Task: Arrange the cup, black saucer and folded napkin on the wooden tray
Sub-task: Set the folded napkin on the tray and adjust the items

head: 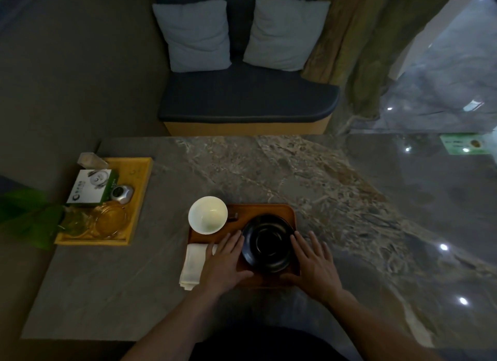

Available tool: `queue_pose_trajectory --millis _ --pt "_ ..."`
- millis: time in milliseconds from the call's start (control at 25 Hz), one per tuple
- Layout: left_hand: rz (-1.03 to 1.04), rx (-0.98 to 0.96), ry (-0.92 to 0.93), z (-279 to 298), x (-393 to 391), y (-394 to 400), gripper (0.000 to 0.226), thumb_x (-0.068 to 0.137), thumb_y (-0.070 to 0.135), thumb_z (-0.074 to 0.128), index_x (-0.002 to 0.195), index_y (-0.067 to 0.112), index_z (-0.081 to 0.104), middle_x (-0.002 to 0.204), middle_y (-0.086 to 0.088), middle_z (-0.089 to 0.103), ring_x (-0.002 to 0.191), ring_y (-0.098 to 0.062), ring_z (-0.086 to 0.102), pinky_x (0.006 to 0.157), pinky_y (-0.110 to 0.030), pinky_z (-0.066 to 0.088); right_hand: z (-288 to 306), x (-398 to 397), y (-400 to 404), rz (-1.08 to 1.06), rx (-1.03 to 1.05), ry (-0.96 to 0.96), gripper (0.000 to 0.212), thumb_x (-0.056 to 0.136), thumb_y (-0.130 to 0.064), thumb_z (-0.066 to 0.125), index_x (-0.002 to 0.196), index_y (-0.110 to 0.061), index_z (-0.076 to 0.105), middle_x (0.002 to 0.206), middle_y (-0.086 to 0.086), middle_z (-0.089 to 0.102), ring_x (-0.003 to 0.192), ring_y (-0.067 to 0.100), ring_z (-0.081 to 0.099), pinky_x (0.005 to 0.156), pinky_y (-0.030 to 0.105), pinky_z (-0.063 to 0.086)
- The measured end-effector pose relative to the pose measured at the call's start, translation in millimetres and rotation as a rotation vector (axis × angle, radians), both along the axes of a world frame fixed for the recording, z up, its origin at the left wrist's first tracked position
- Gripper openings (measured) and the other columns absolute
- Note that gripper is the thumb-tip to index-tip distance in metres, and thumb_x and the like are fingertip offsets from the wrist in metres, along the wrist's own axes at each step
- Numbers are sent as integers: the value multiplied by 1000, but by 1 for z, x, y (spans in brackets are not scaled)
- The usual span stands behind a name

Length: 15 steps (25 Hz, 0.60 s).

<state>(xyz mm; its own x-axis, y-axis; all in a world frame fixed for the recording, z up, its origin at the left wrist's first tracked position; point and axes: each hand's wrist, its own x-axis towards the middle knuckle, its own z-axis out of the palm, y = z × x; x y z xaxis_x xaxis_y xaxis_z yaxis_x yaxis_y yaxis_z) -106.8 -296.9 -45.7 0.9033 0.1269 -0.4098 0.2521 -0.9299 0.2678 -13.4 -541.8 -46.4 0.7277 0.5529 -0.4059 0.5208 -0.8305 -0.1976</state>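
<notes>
while flanking the black saucer [266, 243], both hands lie flat, fingers spread.

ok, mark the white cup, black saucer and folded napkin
white ceramic cup [207, 215], head view, inside of bowl
round black saucer [267, 243], head view, centre well
folded white napkin [192, 264], head view, top face

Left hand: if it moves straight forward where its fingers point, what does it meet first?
Probably the saucer: the left hand points up and slightly right, fingertips already at its rim.
</notes>
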Motion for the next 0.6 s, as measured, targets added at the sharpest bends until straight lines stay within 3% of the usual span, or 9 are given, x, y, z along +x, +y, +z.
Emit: queue_pose_trajectory --millis 400,600 --pt "33 55 -46 -5 -1 -10 88 87 68 45 154 27 6 164 8 3 150 -13 -2 119 -42 1 -9 7 1 0 46 -30 100 80 -74 48 154 -24 5 163 -6 2 143 18 -18 119 51 4" --pt "44 53 -49 -7 -2 -10 88 86 69 46 155 28 8 164 9 5 150 -13 1 118 -40 1 -9 8 2 -5 90 -46 97 78 -70 55 153 -21 19 162 -2 18 147 21 1 117 52 14"
